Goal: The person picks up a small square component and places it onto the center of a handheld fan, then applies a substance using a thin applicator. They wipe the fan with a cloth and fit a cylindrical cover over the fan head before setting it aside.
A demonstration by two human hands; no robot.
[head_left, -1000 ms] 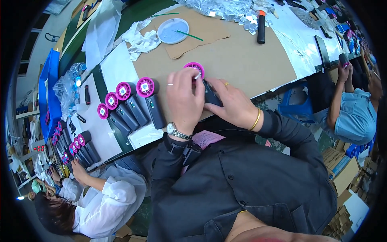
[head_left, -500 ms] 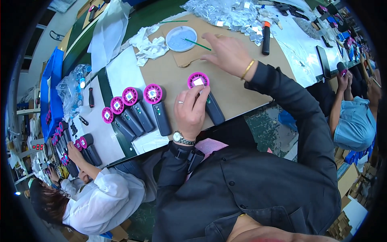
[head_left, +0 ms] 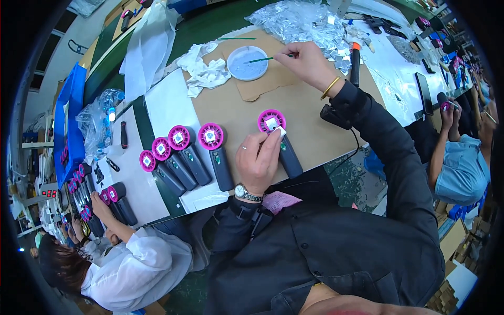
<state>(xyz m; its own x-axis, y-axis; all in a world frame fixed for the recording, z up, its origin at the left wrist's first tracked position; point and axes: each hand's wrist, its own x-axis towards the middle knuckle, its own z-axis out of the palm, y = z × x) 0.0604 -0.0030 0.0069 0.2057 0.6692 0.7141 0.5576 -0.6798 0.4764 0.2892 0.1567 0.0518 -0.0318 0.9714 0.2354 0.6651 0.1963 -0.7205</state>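
Observation:
My left hand (head_left: pixel 258 164) pinches a small white piece (head_left: pixel 282 131) at its fingertips, beside the pink round head of a dark grey handheld device (head_left: pixel 290 157). This device lies on the brown board, a white square in the middle of its head. To its left rests a row of several similar devices (head_left: pixel 221 168), handles toward me. Farther off, my right hand (head_left: pixel 310 64) grips the end of a thin green stick (head_left: pixel 266 59). The stick's other end reaches into a round white dish (head_left: pixel 231 71) with a pale bluish content.
A crumpled white cloth (head_left: pixel 210 74) lies left of the dish. Clear plastic with small silvery squares (head_left: pixel 310 26) is heaped behind it. An orange-tipped black tool (head_left: pixel 355 68) is at the right. A white-sleeved co-worker (head_left: pixel 136 262) handles similar devices at the left.
My right hand has closed on the green stick, which now points leftward into the dish. My left fingertips have shifted off the white square, and a white piece shows between them.

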